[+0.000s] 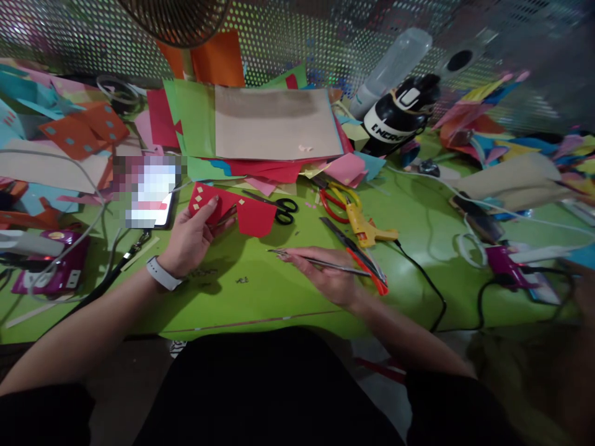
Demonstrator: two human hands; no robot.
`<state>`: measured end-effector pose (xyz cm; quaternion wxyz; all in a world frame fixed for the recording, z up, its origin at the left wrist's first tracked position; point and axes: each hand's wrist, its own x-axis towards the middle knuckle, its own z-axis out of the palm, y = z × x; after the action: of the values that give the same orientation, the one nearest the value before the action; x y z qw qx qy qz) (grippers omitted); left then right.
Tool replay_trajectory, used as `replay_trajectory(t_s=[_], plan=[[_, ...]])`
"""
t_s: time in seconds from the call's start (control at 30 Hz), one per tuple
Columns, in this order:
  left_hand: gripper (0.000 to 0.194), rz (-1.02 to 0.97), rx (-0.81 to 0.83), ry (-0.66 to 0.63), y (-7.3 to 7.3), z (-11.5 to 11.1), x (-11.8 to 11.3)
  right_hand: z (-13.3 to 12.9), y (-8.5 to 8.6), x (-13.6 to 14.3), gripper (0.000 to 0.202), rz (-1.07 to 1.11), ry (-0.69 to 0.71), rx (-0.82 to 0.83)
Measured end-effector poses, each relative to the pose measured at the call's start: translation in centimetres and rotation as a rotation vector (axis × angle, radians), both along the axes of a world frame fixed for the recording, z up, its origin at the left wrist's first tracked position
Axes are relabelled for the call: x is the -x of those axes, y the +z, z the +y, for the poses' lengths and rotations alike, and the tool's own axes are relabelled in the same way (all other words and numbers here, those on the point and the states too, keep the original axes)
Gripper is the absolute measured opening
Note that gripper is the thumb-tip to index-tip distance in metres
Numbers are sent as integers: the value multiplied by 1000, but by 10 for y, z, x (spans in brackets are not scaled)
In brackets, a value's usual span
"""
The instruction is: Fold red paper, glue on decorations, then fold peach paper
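Observation:
My left hand (198, 238) is closed on a red paper cutout (257, 217), thumb on top and fingers beneath. Several small pale diamonds lie on the cutout's left end, and one sits near its middle. In my right hand (325, 275) is a slim pair of silver tweezers (320, 262), gripped like a pen, tips pointing left. The tips are apart from the red paper, below its right part. Black-handled scissors (284, 212) lie just behind the cutout, their blades partly hidden by it. Tiny dark bits (242, 280) are scattered on the green table (260, 297) between my hands.
Right of my right hand lie an orange-and-black cutter (353, 248), a yellow glue gun (365, 229) with its cord, and red-and-yellow-handled tools (337, 201). A phone (155, 195) stands left. Paper stacks (279, 124), a black bottle (395, 118) and a fan (179, 18) line the back.

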<state>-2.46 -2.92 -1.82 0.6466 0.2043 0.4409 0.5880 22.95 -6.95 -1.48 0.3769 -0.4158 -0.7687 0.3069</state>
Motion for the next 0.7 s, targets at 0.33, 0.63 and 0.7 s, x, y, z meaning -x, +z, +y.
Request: replay_trajectory(t_s=[0.33, 0.63, 0.7], plan=[[6, -101, 92, -83, 2, -11, -7, 21, 33, 20, 17, -117, -19, -253], [8, -89, 106, -61, 2, -12, -7, 25, 23, 26, 17, -50, 46, -197], [8, -89, 95, -54, 2, -12, -8, 26, 21, 24, 14, 8, -24, -127]])
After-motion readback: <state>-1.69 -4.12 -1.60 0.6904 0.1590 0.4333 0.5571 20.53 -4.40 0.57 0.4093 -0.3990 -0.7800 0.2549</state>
